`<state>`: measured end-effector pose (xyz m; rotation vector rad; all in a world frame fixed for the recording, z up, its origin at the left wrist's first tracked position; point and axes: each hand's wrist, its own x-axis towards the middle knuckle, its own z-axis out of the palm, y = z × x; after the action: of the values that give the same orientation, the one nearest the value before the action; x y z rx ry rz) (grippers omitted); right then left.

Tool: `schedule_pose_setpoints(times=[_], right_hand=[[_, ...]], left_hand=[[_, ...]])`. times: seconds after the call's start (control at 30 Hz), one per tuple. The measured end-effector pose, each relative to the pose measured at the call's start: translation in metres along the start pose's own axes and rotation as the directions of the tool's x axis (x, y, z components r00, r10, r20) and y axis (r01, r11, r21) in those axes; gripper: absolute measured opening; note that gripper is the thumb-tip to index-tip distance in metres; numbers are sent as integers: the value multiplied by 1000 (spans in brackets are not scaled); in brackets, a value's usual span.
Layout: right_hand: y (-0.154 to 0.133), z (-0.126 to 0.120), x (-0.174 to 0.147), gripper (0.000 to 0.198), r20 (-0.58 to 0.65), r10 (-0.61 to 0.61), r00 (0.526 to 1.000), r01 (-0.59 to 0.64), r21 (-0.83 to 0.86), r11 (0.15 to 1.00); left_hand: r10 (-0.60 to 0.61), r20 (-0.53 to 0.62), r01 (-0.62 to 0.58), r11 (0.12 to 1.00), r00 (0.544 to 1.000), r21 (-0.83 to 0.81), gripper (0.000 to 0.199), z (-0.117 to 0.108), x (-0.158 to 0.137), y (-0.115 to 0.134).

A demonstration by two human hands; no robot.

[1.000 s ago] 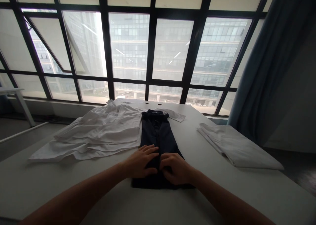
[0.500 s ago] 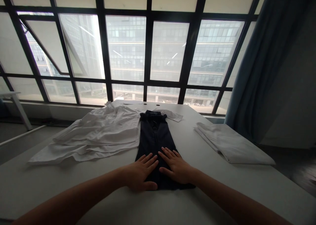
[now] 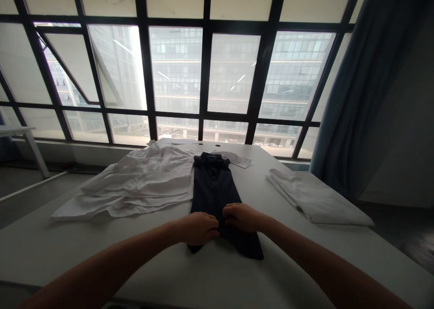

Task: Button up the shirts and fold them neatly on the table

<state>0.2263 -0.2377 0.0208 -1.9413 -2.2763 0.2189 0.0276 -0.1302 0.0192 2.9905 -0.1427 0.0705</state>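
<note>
A narrow dark navy garment lies lengthwise on the white table in front of me, its bunched, collar-like end facing the window. My left hand is closed on the cloth near the garment's close end, fingers curled inward. Just across from it, my right hand pinches the same cloth beside the garment's middle. Between the hands the near hem is drawn up, leaving two dark corners spread on the table. The fingertips are partly hidden in the dark fabric.
Crumpled white clothing spreads over the left of the table, with a white sleeve showing past the dark garment. A folded white cloth lies at the right. Beyond stand large windows and a blue curtain.
Both hands were flat with fingers spread on the dark garment; now their fingers are curled into the cloth. The near hem has been gathered upward in the middle.
</note>
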Motion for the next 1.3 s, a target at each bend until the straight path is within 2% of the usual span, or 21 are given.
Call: schedule_pose_setpoints(times=[0.1,0.17,0.23,0.27,0.33,0.37,0.4,0.43,0.47,0.5,0.53,0.57,0.6,0.7,0.83,1.0,1.17,1.3], right_hand=[[-17,-7,-4,12,166,-1,986,-8,51,999],[-32,-10,-9,12,308,-33,951,-2,113,994],[-45,-13,-13,8,449,-99,888,16,184,983],[-49,-14,-13,6,525,-131,841,6,235,972],[-49,-19,-9,9,634,-162,756,-76,331,941],[-43,-22,-4,12,640,-139,756,-119,342,932],[-35,-25,2,15,603,-81,794,-144,316,938],[-24,-27,8,18,503,13,864,-157,244,957],[-11,-28,15,18,344,113,932,-163,120,979],[4,-29,22,19,162,200,966,-200,-13,980],[18,-27,29,19,21,255,967,-251,-109,962],[32,-25,36,21,-59,276,959,-282,-161,946],[46,-21,42,24,-105,282,954,-297,-172,939],[79,-8,60,42,-109,296,949,-307,-104,946],[116,6,83,60,-99,381,919,-387,-49,921],[157,12,111,71,-134,469,873,-476,-24,879],[192,15,138,74,-107,474,874,-478,-21,878],[218,19,156,77,-121,502,857,-504,16,864]], left_hand=[[67,73,-55,986,995,-154,19,-8,-6,11],[133,137,-96,964,982,-249,23,-11,-10,25],[231,203,-145,919,951,-365,28,-12,-14,39],[288,245,-159,884,926,-440,29,-13,-14,43],[362,343,-104,804,867,-585,30,-15,-10,43],[343,376,-38,780,861,-625,31,-17,-6,38],[274,385,32,778,881,-627,33,-19,-1,28],[151,369,110,794,917,-598,37,-21,5,15],[-17,275,167,830,961,-532,38,-21,13,-2],[-155,150,205,879,977,-430,37,-21,20,-20],[-279,6,266,909,960,-321,36,-18,28,-39],[-359,-109,328,917,927,-227,36,-14,34,-58],[-392,-173,370,918,904,-145,42,-9,41,-75],[-467,-97,466,884,879,-36,61,11,58,-116],[-546,-33,547,837,837,3,73,27,82,-149],[-597,-52,598,801,801,17,75,26,114,-191],[-626,-22,626,780,780,-17,82,24,141,-236],[-630,-76,627,776,773,-63,80,28,156,-267]])
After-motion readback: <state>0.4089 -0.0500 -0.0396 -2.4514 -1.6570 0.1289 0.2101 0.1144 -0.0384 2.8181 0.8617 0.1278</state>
